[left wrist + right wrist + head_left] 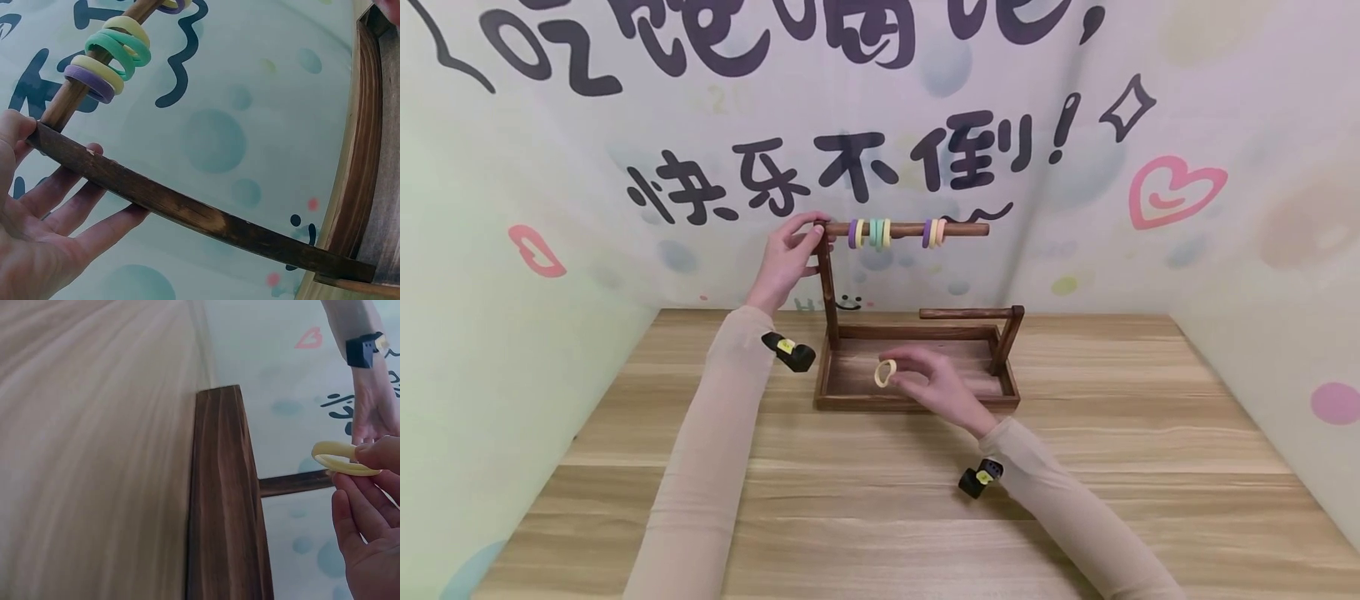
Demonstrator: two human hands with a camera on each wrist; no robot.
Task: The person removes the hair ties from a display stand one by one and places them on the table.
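A dark wooden stand (826, 287) has a tall left post carrying an upper rod (906, 229). My left hand (786, 258) grips the top of that post, thumb (17, 127) at the rod's end and the other fingers behind the wood. Several purple, yellow, green and pink rings (878, 233) hang on the upper rod in two groups. Between thumb and fingers, my right hand (943, 387) pinches a pale yellow ring (886, 372) above the stand's tray base. In the right wrist view the same yellow ring (344, 467) is held by its edge, its opening visible.
The tray base (917, 404) sits on a wood-grain table (865, 500). A shorter post at the right bears a lower rod (962, 313) pointing left, with no rings on it. Behind stands a printed backdrop (1052, 250) with large dark characters.
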